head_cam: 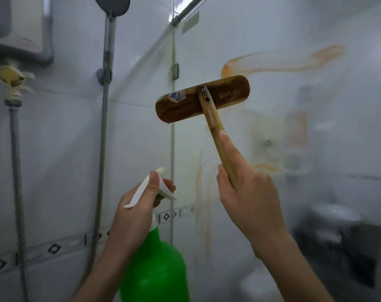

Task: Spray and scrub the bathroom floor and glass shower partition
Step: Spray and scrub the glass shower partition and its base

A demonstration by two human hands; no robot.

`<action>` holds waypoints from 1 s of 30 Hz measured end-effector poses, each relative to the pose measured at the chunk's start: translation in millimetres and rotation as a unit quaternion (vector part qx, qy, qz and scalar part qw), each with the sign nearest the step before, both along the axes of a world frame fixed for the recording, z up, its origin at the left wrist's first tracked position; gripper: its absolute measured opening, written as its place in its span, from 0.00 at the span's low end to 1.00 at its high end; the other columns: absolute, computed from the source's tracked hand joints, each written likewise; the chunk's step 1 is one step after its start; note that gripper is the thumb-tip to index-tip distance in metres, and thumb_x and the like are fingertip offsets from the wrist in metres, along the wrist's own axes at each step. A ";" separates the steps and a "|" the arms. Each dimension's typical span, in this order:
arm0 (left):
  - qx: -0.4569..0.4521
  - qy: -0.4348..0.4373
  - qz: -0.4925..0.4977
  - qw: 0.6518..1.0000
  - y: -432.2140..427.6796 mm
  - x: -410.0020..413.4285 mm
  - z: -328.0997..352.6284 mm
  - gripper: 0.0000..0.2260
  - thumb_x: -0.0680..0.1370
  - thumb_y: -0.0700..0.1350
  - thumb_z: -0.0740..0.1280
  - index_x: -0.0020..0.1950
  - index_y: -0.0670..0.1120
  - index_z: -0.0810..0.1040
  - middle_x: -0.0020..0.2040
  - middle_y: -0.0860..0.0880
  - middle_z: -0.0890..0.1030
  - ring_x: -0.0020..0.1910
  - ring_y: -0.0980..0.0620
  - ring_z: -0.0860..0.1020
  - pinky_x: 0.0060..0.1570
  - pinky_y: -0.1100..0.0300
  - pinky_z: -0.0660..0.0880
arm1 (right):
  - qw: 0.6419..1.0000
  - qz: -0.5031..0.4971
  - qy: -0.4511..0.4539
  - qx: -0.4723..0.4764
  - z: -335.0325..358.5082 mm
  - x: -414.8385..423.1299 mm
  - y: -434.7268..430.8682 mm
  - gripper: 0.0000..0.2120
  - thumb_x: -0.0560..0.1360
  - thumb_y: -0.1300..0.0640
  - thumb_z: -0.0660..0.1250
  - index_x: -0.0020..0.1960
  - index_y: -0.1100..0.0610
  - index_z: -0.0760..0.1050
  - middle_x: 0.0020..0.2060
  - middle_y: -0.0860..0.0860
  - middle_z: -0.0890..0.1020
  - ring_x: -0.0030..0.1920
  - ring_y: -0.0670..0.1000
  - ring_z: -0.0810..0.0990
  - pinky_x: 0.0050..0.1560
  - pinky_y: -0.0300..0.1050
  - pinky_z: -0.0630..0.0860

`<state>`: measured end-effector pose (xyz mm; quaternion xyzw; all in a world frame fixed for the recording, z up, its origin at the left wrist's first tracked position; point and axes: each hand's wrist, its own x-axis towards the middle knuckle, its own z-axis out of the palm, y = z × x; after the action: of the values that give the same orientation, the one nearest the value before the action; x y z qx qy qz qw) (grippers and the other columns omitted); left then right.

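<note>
A wooden scrub brush (202,99) with a long wooden handle presses its head against the glass shower partition (294,127). My right hand (248,192) grips the handle low down, forefinger stretched along it. Orange-brown smears run across the glass above and below the brush head. My left hand (137,205) holds a green spray bottle (157,269) by its white trigger head, nozzle pointing toward the glass, thumb on top.
A shower head and hose on a rail (107,83) hang on the tiled wall to the left. A water heater (17,29) sits at top left, a valve (12,81) below it. A toilet (335,214) shows dimly through the glass.
</note>
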<state>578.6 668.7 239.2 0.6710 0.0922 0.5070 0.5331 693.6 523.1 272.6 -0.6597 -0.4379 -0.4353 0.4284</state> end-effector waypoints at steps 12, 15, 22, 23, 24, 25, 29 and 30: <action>-0.003 -0.035 -0.162 0.986 62.8 88.9 77.6 0.23 0.78 0.61 0.65 0.38 0.41 0.81 0.30 0.46 0.82 0.29 0.51 0.81 0.43 0.55 0.78 | 0.964 -0.253 -0.057 0.066 75.6 5.4 -3.1 0.31 0.79 0.56 0.61 0.77 0.44 0.54 0.26 0.51 0.73 0.24 0.51 0.71 0.28 0.52 0.77; -0.003 -0.027 -0.166 0.986 72.0 98.0 76.0 0.23 0.77 0.62 0.67 0.36 0.42 0.79 0.26 0.49 0.77 0.27 0.50 0.77 0.39 0.54 0.77 | 0.954 -0.288 -0.042 0.072 74.5 1.0 -8.8 0.29 0.79 0.56 0.61 0.77 0.46 0.56 0.26 0.50 0.73 0.25 0.49 0.72 0.28 0.45 0.75; 0.009 -0.017 -0.271 0.962 75.2 108.0 48.3 0.24 0.71 0.66 0.68 0.42 0.44 0.85 0.31 0.47 0.82 0.30 0.48 0.80 0.43 0.50 0.80 | 0.929 -0.365 -0.011 0.058 53.3 -17.4 -17.5 0.29 0.80 0.56 0.60 0.78 0.45 0.54 0.27 0.50 0.72 0.26 0.49 0.72 0.27 0.42 0.70; 0.012 -0.012 -0.270 0.963 72.0 109.1 44.9 0.25 0.74 0.64 0.68 0.41 0.41 0.84 0.29 0.47 0.80 0.29 0.48 0.78 0.41 0.50 0.79 | 0.925 -0.375 -0.007 0.054 51.0 -19.8 -18.7 0.29 0.80 0.56 0.60 0.78 0.45 0.54 0.27 0.50 0.72 0.26 0.49 0.71 0.27 0.42 0.69; 0.010 -0.010 -0.270 0.963 68.3 109.5 42.9 0.25 0.77 0.62 0.67 0.39 0.39 0.82 0.28 0.46 0.78 0.28 0.48 0.77 0.38 0.52 0.78 | 0.922 -0.383 -0.005 0.051 48.9 -22.6 -19.5 0.29 0.80 0.56 0.60 0.78 0.45 0.54 0.27 0.50 0.72 0.26 0.49 0.71 0.27 0.42 0.69; 0.006 -0.013 -0.274 0.962 65.8 110.4 41.9 0.25 0.77 0.61 0.67 0.38 0.38 0.81 0.28 0.46 0.78 0.27 0.48 0.77 0.37 0.53 0.77 | 0.920 -0.389 -0.004 0.047 46.8 -25.3 -20.0 0.30 0.80 0.56 0.60 0.78 0.44 0.53 0.28 0.51 0.73 0.26 0.49 0.72 0.27 0.43 0.71; 0.016 -0.032 -0.321 0.947 53.7 109.0 47.7 0.25 0.74 0.65 0.65 0.39 0.44 0.84 0.32 0.46 0.84 0.32 0.46 0.83 0.42 0.54 0.81 | 0.912 -0.408 -0.001 0.045 42.1 -31.7 -25.8 0.30 0.80 0.55 0.60 0.78 0.43 0.53 0.29 0.51 0.74 0.26 0.49 0.73 0.29 0.44 0.74; 0.020 -0.033 -0.327 0.944 49.9 109.2 49.0 0.24 0.75 0.65 0.65 0.39 0.44 0.83 0.31 0.46 0.83 0.32 0.46 0.83 0.43 0.53 0.81 | 0.910 -0.413 0.001 0.045 41.7 -33.1 -28.0 0.30 0.80 0.55 0.60 0.78 0.43 0.53 0.28 0.51 0.74 0.26 0.49 0.72 0.28 0.43 0.73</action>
<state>687.8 718.6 288.2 0.6571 -0.1601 0.3288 0.6591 660.5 495.0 314.2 -0.7621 -0.1061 -0.5918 0.2404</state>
